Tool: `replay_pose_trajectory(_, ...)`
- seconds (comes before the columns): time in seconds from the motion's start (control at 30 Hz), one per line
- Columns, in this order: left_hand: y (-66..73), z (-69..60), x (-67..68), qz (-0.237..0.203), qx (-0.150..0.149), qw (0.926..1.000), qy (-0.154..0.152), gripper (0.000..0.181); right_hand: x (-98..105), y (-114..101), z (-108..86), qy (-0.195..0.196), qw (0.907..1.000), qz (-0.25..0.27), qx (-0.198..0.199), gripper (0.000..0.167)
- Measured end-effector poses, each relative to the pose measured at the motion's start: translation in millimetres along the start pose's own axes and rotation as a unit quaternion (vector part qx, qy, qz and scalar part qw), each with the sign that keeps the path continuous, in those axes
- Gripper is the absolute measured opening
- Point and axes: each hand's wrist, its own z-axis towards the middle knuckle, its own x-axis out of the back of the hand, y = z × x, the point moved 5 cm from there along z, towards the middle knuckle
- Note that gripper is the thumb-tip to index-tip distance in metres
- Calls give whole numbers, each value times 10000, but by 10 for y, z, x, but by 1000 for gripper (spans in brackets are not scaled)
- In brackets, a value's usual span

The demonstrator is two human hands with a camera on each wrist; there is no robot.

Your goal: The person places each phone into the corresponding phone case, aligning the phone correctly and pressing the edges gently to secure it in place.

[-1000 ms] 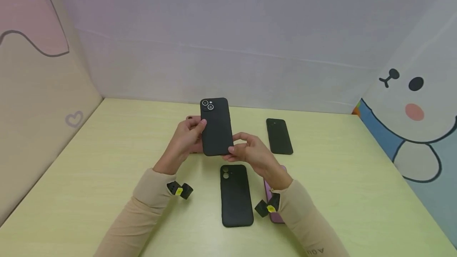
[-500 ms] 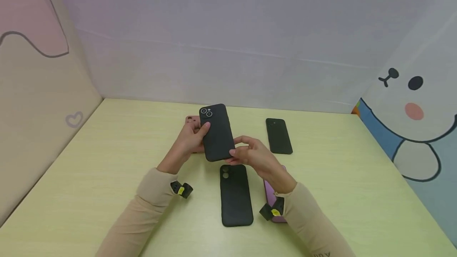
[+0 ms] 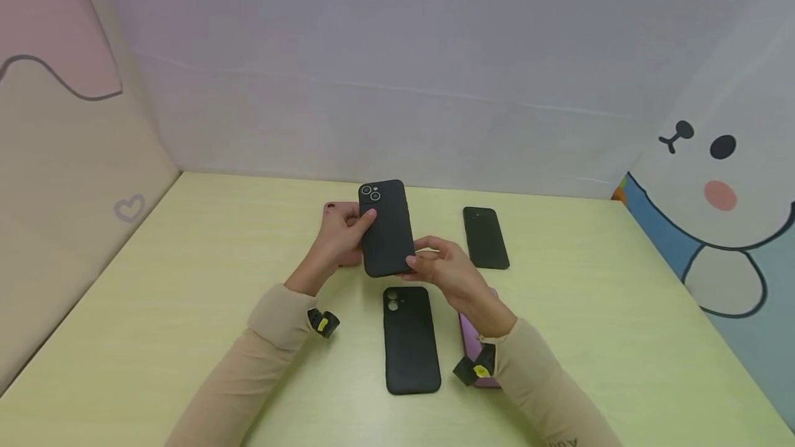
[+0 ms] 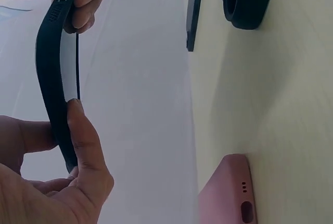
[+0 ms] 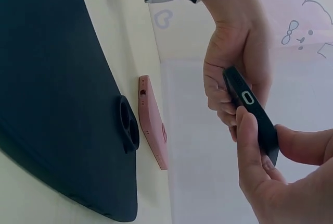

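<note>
Above the table, both hands hold a phone in a black case, its back and two camera lenses turned up in the head view. My left hand grips its left edge, with the thumb on the back. At the lower right corner my right hand pinches it between thumb and fingers. The left wrist view shows the phone in its case edge-on, with a pale strip of its front face. The charging port on the phone's end faces the right wrist camera. A pink phone case lies partly hidden behind my left hand.
A black phone case with camera holes lies in front of the hands. A purple phone case is partly covered by the right wrist. A dark phone lies at the back right. A pale wall stands behind the table.
The phone in the black case has come down and tilted, then shifted a little to the right with both hands still holding it. The things on the table have not moved.
</note>
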Motion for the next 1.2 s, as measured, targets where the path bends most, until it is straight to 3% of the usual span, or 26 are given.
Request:
replay_pose_trajectory(0.17,105,-10,-27,1143,-234,9928,269,33,15,22,2,197,9997,161,-61,25)
replay_pose_trajectory(0.43,195,-60,-106,2195,-15,9756,50,59,-16,59,13,332,9984,444,-102,25)
replay_pose_trajectory(0.63,225,-60,-190,2258,354,9734,-143,86,-62,85,31,290,9967,744,-120,33)
replay_pose_trajectory(0.8,235,-78,-237,2512,630,9657,-173,105,-100,89,25,245,9964,809,-103,38)
replay_pose_trajectory(1.07,244,-85,-260,2514,789,9644,-208,105,-147,112,25,285,9952,894,-278,42)
replay_pose_trajectory(1.2,239,-100,-262,2498,691,9653,-304,98,-174,115,20,181,9966,760,-265,43)
